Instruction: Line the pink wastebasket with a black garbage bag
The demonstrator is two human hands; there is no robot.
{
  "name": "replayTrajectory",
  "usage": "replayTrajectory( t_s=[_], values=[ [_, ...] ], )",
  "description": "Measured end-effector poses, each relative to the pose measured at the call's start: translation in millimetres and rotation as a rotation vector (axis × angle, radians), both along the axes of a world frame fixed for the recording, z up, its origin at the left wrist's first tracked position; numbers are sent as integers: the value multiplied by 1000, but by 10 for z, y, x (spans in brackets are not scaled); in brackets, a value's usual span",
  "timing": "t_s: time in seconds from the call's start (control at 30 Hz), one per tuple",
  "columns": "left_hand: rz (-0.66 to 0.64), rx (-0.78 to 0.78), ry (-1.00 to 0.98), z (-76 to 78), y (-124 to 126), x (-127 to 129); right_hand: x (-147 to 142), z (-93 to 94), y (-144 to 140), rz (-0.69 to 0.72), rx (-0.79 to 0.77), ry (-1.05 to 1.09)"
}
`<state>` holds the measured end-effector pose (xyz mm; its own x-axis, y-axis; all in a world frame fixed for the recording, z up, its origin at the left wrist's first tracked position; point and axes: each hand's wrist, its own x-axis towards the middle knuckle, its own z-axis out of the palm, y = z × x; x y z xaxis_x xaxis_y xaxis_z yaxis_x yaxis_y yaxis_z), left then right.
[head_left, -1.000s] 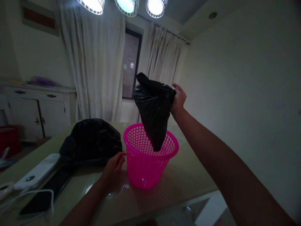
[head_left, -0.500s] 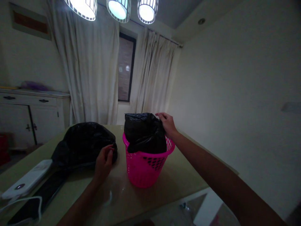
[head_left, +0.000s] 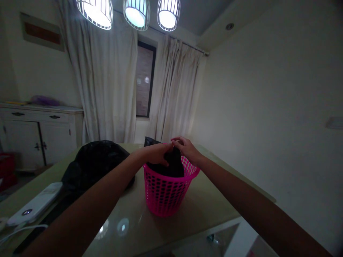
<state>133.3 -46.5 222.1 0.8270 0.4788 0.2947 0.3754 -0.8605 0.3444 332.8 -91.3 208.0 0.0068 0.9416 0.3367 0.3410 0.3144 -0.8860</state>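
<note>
A pink plastic basket point(head_left: 167, 192) with a lattice wall stands upright on the table. A black plastic bag point(head_left: 174, 166) sits bunched in its mouth, lower in the basket at the right side than at the left. My left hand point(head_left: 158, 154) reaches over the near rim, its fingers and thumb closed on the bag's upper edge. From the right, my right hand point(head_left: 186, 148) meets it, fingertips pinched on the same edge. Both hands hide part of the bag. Left of the basket lies a second, puffed-out black bag point(head_left: 98, 162), partly behind my left forearm.
On the left of the pale glossy table point(head_left: 131, 214) lie a white device point(head_left: 36, 203) and a white cable point(head_left: 24, 228). A white cabinet point(head_left: 53, 139) stands beyond, near the curtains point(head_left: 109, 89). The table's front edge runs just before me.
My left hand has moved from beside the loose bag to the bag in the basket. My right hand has shifted slightly left and down. The bag now sits lower in the basket.
</note>
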Motion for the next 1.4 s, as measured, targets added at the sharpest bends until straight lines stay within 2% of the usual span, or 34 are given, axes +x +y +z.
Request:
replayTrajectory(
  t_s=[0.1,0.2,0.27,0.33,0.43,0.53,0.6,0.67,0.77,0.87,1.0,1.07,1.13,1.2,1.27,1.33,1.4],
  values=[
    [44,-6,6,-61,116,75,99,36,-188,-77,22,-92],
    [101,10,-30,-78,148,88,148,42,-362,-218,172,-395],
    [151,19,-68,-70,133,101,118,19,-442,-206,152,-612],
    [194,38,-110,-55,103,110,58,-17,-483,-153,67,-745],
    [254,100,-163,-29,90,30,35,-43,-491,-139,61,-855],
    [360,163,-221,-9,151,-180,180,8,-477,-193,80,-944],
    [410,181,-263,-9,191,-302,301,71,-472,-218,74,-936],
    [395,183,-303,-14,185,-329,358,130,-475,-221,98,-876],
    [256,88,-311,-6,87,-195,310,169,-493,-222,165,-792],
    [171,24,-212,32,8,-64,309,156,-496,-179,220,-832],
    [279,81,-244,63,96,-169,602,124,-465,-181,122,-995],
    [358,103,-320,49,155,-241,727,111,-461,-222,62,-958],
    [405,104,-388,28,166,-228,728,99,-472,-188,113,-820],
    [399,77,-424,18,125,-126,615,97,-486,-79,239,-709],
    [362,41,-436,35,68,-6,478,110,-487,3,334,-725],
    [354,20,-449,74,37,44,427,133,-468,5,352,-806],
    [406,8,-468,115,51,-15,510,150,-436,-58,325,-818]
  ],
)
